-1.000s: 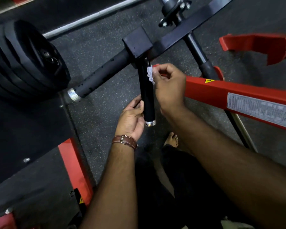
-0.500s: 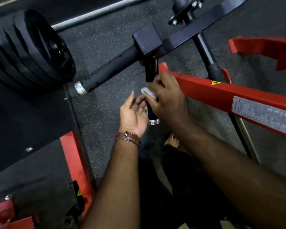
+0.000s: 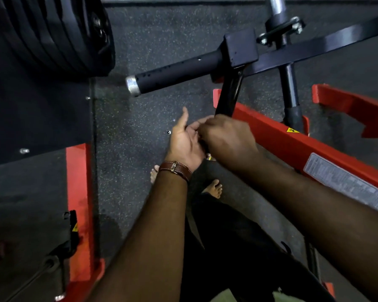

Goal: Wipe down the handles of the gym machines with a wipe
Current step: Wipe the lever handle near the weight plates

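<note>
The right hand [image 3: 228, 138] was wrapped round the low end of the downward handle [image 3: 227, 99], grip clamped on it. The wipe was hidden under those fingers; where exactly, I couldn't tell. The left hand [image 3: 184, 142], watch strap [image 3: 176, 170] at the wrist, lay palm up against the handle's end, fingers relaxed. The side handle [image 3: 175, 73] jutted left above the red frame [image 3: 292, 144].

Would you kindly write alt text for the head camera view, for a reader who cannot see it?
A person's right hand wraps the lower end of a black downward-pointing machine handle, while the open left hand, with a brown leather wristband, rests beside it. A second black horizontal handle, red steel frame and black weight plates surround them.
</note>
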`<state>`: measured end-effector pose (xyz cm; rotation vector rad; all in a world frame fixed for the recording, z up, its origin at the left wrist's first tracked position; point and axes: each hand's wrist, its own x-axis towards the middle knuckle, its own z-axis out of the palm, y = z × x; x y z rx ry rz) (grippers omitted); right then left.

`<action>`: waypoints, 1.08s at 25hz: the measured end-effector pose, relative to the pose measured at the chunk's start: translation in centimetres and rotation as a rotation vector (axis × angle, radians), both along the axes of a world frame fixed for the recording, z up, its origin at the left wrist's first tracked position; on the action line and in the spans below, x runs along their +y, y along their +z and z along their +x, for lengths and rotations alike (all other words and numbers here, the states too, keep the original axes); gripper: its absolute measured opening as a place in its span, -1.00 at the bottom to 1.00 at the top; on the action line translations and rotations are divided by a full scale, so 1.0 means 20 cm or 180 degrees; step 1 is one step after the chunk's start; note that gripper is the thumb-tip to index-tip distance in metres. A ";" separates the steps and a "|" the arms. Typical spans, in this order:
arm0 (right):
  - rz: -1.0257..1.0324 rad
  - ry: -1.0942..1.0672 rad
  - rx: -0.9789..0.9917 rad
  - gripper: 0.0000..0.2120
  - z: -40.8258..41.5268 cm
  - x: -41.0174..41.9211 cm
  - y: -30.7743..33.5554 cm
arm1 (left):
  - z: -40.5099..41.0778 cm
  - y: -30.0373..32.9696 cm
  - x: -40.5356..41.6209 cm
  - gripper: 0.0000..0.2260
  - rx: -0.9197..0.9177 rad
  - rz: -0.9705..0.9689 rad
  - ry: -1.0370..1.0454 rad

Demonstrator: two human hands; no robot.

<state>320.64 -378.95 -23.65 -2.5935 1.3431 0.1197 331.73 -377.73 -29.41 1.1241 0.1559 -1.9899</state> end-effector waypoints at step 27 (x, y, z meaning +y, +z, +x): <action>0.0242 -0.4427 -0.3837 -0.81 0.07 0.26 -0.19 | 0.02 -0.13 0.10 -0.70 -0.0665 -0.0902 -0.0566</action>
